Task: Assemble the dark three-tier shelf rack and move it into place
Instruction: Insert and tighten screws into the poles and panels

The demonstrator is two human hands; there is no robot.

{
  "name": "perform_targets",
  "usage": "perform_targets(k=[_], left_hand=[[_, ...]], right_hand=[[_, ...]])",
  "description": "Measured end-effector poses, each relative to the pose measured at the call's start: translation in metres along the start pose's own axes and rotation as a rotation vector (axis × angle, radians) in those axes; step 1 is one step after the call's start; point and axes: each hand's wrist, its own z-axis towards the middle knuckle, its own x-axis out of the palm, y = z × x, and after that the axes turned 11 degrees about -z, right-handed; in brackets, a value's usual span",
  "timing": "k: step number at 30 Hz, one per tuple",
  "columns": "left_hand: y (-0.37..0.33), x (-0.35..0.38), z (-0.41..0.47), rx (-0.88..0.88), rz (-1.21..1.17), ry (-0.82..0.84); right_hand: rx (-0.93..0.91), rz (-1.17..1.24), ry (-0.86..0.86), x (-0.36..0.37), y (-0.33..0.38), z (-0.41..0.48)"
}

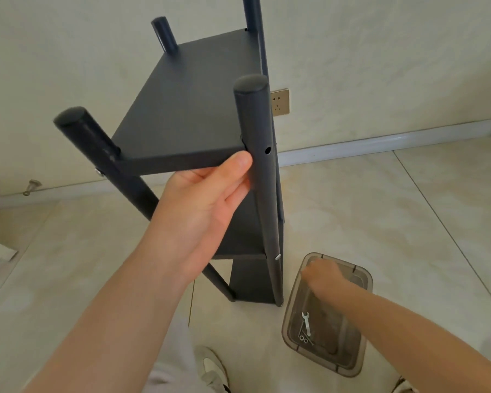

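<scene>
The dark three-tier shelf rack point(193, 103) stands upright on the tiled floor in front of me, four round posts rising above its top shelf. My left hand point(207, 205) grips the front edge of the top shelf, thumb on top, beside the near right post point(255, 131), which shows an empty screw hole. My right hand point(322, 276) reaches down into a clear brown plastic box point(357, 350) on the floor to the rack's right; it is blurred and its fingers are hard to make out. A small silver wrench point(306, 323) lies in that box.
A wall with a socket point(280, 101) and a pale skirting board stands close behind the rack. A door stop point(32, 186) sticks out at the left wall base. My shoes point(213, 370) are at the bottom edge. Something white lies at the far left.
</scene>
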Motion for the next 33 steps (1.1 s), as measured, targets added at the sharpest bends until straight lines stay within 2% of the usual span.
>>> perform_targets(k=[4, 7, 13, 16, 19, 21, 26, 33], left_hand=[[-0.001, 0.007, -0.003, -0.004, -0.013, -0.055], [-0.002, 0.011, -0.006, -0.006, -0.047, -0.064], [-0.002, 0.014, -0.009, -0.014, -0.051, -0.137], [0.0, 0.014, -0.007, -0.009, -0.025, -0.156], [0.003, 0.013, -0.005, 0.031, -0.02, -0.14], [0.004, 0.013, -0.005, 0.044, -0.016, -0.152], [0.005, 0.011, -0.002, 0.058, -0.009, -0.144], [0.004, 0.011, -0.001, 0.048, 0.002, -0.137]], right_hand=[[-0.154, -0.14, -0.124, -0.063, -0.016, -0.024], [-0.244, -0.09, -0.233, -0.114, -0.03, -0.056], [-0.277, 0.449, -0.334, -0.197, -0.069, -0.152], [-0.293, 0.794, -0.441, -0.223, -0.077, -0.195], [-0.271, 1.165, -0.645, -0.236, -0.077, -0.224], [-0.197, 1.291, -0.82, -0.239, -0.075, -0.231], [-0.068, 1.271, -1.014, -0.243, -0.074, -0.225], [0.007, 1.21, -1.057, -0.248, -0.074, -0.221]])
